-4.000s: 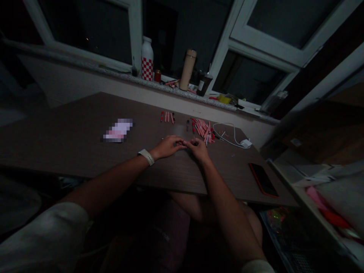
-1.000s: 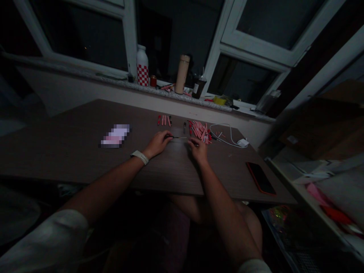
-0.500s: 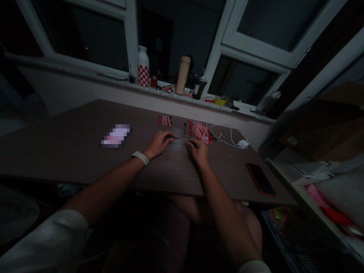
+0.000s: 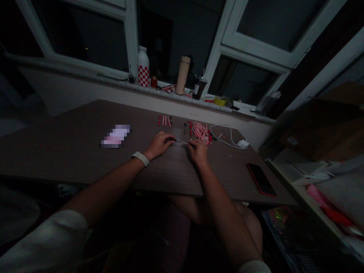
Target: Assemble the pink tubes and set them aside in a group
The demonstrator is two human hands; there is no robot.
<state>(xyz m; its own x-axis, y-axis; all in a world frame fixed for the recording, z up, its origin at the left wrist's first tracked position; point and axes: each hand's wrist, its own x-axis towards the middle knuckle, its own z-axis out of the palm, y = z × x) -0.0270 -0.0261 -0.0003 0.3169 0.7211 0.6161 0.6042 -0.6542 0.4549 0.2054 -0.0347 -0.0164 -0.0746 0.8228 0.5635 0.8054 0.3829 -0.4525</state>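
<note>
The scene is dimly lit, with a soft, low light lying on the brown wood-grain desk (image 4: pixel 71 148). The space below it is lost in deep shadow, the white window frame (image 4: pixel 256 43) is bowed by wide-angle distortion, and a flat pink object (image 4: pixel 115 135) is pixelated.

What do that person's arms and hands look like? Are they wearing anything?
The left arm and right arm are bare below pale, whitish sleeves. The left wrist wears a pale strap, probably a watch band. The left hand and right hand have no gloves.
</note>
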